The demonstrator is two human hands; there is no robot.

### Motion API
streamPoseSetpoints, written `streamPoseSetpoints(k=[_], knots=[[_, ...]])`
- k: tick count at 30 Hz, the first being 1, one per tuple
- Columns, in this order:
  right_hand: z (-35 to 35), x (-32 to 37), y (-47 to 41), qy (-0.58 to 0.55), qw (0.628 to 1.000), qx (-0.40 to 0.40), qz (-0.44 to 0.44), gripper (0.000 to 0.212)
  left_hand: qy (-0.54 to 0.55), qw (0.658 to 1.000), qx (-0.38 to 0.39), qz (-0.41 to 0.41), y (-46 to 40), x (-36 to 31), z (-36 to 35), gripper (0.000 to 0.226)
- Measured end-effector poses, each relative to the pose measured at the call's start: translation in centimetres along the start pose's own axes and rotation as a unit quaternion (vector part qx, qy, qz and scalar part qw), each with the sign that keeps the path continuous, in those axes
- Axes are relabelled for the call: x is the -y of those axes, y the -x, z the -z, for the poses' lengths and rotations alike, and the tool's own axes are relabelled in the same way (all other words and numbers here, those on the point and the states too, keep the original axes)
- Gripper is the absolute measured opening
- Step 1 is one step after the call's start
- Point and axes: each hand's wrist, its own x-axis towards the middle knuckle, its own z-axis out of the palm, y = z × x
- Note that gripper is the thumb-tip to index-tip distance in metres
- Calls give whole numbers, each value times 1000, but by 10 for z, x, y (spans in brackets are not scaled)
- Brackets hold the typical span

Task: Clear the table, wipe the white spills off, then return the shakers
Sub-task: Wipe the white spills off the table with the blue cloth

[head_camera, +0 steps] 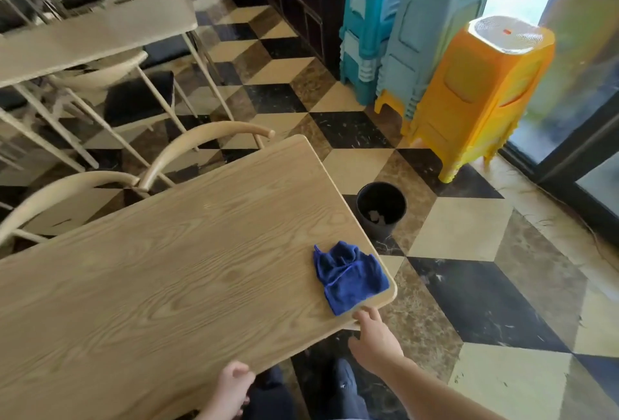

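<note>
Checkered marble floor (462,228) in black, cream and brown runs under a light wood-grain rectangular surface (174,268), whose left and near parts are cut off by the frame. A crumpled blue microfibre cloth (350,277) lies on the surface at its near right corner, one edge reaching the rim. No shakers show anywhere in view, and no white spill can be made out on the wood.

The right hand (376,341) sits at that corner, its fingers (368,314) extended and touching the surface edge just beside the cloth without gripping it. The left hand (234,386) hangs at the near edge with loosely curled fingers holding nothing; its lower part is cut off by the frame.

A small black round bin (382,206) stands on the floor just past the far right edge, with something pale and unclear inside. Two curved pale wooden chair backs (187,148) tuck against the far side. Stacked plastic stools, blue (368,27), grey-blue (432,37) and orange (482,91), stand beside a glass door, their tops partly out of frame.
</note>
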Motion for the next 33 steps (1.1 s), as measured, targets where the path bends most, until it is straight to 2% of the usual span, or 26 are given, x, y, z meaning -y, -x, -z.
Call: streamPoseSetpoints(k=[4,7,10,13,15,18,22,24,26,29,32,33], knots=[[0,4,11,15,995,94,-32,18,21,999,25,-21,25,12,0,11],[-2,14,21,32,989,143,-28,4,12,998,49,-27,27,20,3,16],[-15,26,29,46,987,149,-33,16,8,997,71,-34,19,31,5,19],[-35,44,35,53,984,166,-32,13,12,994,96,-42,13,44,9,21],[-53,58,38,55,982,176,-28,26,21,994,106,-29,6,59,15,24],[-79,89,51,88,977,196,-11,13,30,994,103,-6,3,95,33,18],[-121,139,69,147,965,213,27,8,104,990,84,33,7,159,67,14],[-147,160,76,188,956,223,41,18,167,981,73,67,10,204,85,11],[-176,174,76,247,938,238,57,23,214,972,58,81,16,255,100,12],[-215,207,112,324,905,264,79,16,259,961,13,93,31,326,114,11],[-254,241,143,426,845,302,118,24,261,958,-1,115,49,386,119,9],[-269,250,146,446,834,296,134,21,274,954,5,125,56,402,120,9]])
